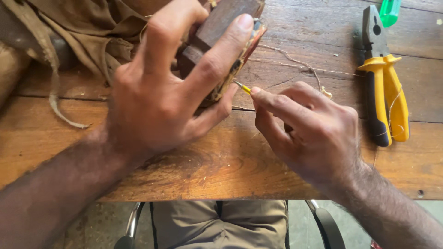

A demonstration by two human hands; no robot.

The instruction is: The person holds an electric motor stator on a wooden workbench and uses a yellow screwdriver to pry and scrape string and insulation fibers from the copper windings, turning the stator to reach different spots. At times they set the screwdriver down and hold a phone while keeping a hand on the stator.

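The left hand point(157, 92) wraps around a small dark wooden block point(221, 25) with a worn, layered edge of lighter material point(240, 60), holding it tilted up off the wooden table point(207, 161) near its far side; the fingers point(221, 55) are spread over the block's face, the thumb point(214, 113) pressing from below, so the piece is clamped between them. The right hand point(314, 129) pinches a thin yellow-tipped tool point(243, 86) between thumb and forefinger, fingers pressed together, its point touching or just beside the block's lower edge. The block looks stiff and solid, light enough for one hand, with squared sides that give a sure hold; the frayed edge seems the fragile part, likely to crumble or split if squeezed, so the flat wooden faces are the better place to grip. The slender tool probably bends or slips easily and wants a close pinch near the tip. Thin thread point(295, 62) trails across the table beside the right hand. Yellow-handled pliers point(385, 87) lie well apart to the right, with a green handle point(390, 10) just beyond them, and brown cloth point(92, 27) is bunched at the far left
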